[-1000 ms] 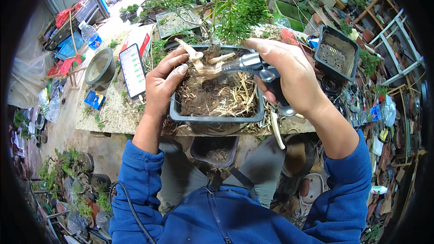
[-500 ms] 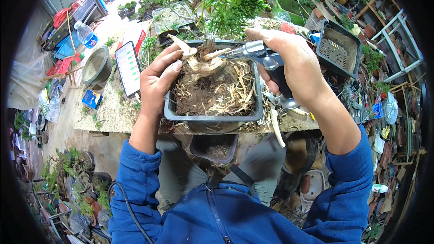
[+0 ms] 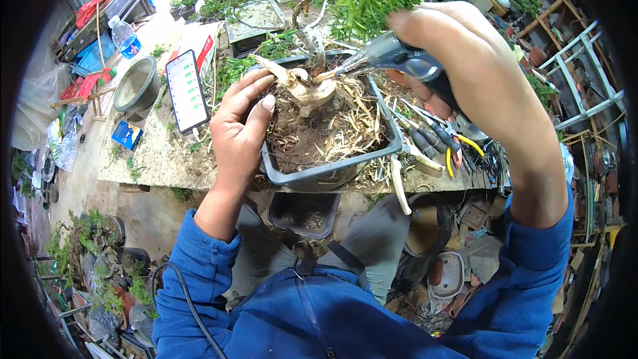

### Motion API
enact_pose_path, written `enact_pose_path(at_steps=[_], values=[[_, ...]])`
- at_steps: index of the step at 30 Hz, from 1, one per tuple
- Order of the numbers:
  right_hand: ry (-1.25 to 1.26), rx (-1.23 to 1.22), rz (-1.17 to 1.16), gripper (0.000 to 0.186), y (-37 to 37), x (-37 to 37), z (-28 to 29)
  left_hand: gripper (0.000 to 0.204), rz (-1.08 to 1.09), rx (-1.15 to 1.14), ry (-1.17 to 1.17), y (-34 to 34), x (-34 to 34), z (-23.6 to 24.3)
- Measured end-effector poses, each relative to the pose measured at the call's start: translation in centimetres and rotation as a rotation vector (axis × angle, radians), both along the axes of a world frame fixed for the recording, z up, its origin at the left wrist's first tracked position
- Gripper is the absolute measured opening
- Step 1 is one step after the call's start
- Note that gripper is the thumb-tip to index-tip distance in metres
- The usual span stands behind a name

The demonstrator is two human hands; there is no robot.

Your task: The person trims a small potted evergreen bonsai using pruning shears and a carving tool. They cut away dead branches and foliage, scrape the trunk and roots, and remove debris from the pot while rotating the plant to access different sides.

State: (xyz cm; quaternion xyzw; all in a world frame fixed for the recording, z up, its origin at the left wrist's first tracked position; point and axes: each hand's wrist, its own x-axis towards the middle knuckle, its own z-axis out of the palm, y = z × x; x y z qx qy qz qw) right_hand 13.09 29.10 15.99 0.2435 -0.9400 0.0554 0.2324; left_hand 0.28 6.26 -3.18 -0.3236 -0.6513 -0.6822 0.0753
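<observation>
A dark rectangular plant pot (image 3: 332, 171) stands at the table's edge, holding soil and pale wood shavings. From it rises a small bonsai tree (image 3: 314, 43) with green foliage and a stripped, pale wood stump (image 3: 311, 95) at its base. My left hand (image 3: 240, 123) is closed over the pot's left rim, fingertips by the stump, thumb over the soil. My right hand (image 3: 458, 46) grips a pistol-shaped power tool (image 3: 399, 60) with a dark handle and metal nose. The tool's narrow tip is at the stump's right side; whether it touches is unclear.
Pliers with yellow handles (image 3: 470, 145) and other hand tools lie right of the pot. To the left are a phone (image 3: 186, 92), a round grey bowl (image 3: 137, 85), a blue packet (image 3: 127, 135) and a water bottle (image 3: 124, 36). A black cable (image 3: 189, 296) crosses my left sleeve.
The pot has turned and shifted slightly right, with the tree and stump. My right hand has risen and tilted with the tool. Hand tools on the right show more now.
</observation>
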Motion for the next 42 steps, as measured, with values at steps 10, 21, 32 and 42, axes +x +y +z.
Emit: enact_pose_path(at_steps=[10,21,32,42], values=[[-0.004,0.359,-0.033,0.033,-2.2,-1.6,2.4,0.030,0.006,-0.020,0.020,-0.1,-0.1,-0.2],[-0.095,0.343,-0.172,0.036,-1.9,-0.7,2.8,0.030,0.017,-0.028,0.037,0.0,-0.3,-0.3],[-0.158,-0.237,-0.177,0.029,-4.1,1.2,-2.6,0.032,0.079,-0.034,0.060,0.2,0.5,-0.9],[-0.200,-0.623,-0.270,0.035,-5.1,2.1,-4.5,0.031,0.113,-0.016,0.055,0.5,1.0,-1.1]])
